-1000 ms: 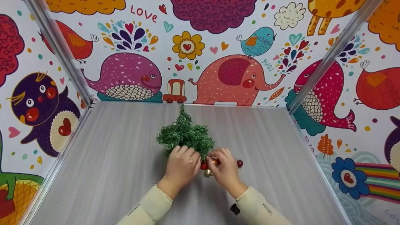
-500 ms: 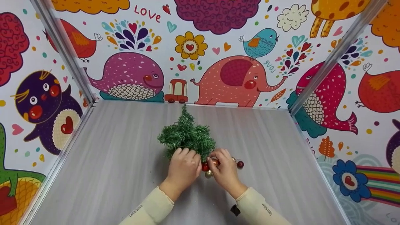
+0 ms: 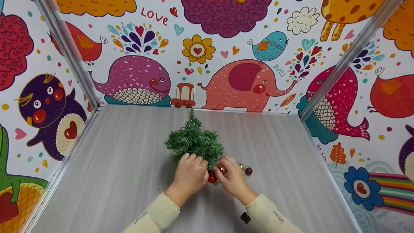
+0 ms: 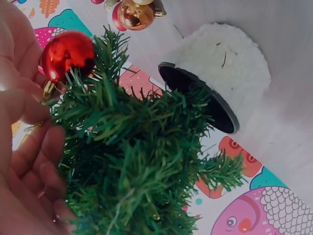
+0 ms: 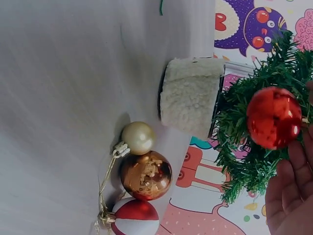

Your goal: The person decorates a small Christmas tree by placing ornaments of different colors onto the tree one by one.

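A small green artificial Christmas tree [image 3: 194, 142] stands on the table, with a white fuzzy base [image 4: 230, 56] seen in the left wrist view. Beside a branch hangs a shiny red Christmas bauble [image 5: 274, 117], its gold cap [image 4: 49, 91] close to the fingers. My left hand [image 3: 190, 173] is at the tree's near side, fingers curled around the bauble's thin gold string. Opposite it, my right hand [image 3: 230, 173] has its thumb and fingers bent in at the same string and cap. The fingertips' exact hold is partly hidden by the branch and hands.
Under and beyond the right hand lie more baubles: a pale gold one [image 5: 138, 138], a shiny copper one [image 5: 146, 175], a red-and-white one [image 5: 136, 217] and a dark red one [image 3: 248, 171]. Patterned walls [image 3: 136, 81] enclose the grey table [image 3: 123, 152].
The red bauble has dropped slightly toward me and now covers most of the pale gold one in the head view. Both hands stay nearly in place, with small finger movements.
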{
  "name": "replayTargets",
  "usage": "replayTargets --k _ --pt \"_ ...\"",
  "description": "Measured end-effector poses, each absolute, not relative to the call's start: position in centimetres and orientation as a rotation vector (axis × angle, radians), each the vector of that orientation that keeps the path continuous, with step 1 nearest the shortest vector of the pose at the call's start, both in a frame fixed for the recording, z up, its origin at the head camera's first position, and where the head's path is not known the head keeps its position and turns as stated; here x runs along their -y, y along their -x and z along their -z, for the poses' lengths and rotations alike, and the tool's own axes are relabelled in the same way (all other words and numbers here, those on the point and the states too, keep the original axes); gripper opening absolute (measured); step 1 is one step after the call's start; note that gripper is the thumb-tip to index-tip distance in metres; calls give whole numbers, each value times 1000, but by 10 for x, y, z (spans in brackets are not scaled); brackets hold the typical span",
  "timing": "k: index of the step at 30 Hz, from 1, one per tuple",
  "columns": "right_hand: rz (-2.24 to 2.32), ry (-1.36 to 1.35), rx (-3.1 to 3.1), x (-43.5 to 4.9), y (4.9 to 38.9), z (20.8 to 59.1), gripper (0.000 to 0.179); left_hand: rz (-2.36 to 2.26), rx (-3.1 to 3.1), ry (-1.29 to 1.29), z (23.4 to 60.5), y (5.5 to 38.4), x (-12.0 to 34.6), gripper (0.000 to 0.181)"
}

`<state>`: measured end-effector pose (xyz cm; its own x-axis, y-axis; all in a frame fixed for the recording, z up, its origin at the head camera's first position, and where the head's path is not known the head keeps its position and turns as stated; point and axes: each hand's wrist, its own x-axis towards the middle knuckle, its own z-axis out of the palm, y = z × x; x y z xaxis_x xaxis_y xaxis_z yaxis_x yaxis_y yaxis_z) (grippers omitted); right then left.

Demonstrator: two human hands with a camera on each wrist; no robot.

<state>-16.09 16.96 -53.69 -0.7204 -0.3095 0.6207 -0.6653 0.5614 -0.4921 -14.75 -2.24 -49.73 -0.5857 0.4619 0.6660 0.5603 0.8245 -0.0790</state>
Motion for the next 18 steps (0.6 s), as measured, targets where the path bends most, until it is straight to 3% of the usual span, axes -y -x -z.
replayTargets --k 18 --pt "-1127 -524 2306 -158 161 538 5 136 2203 600 494 153 16 14"
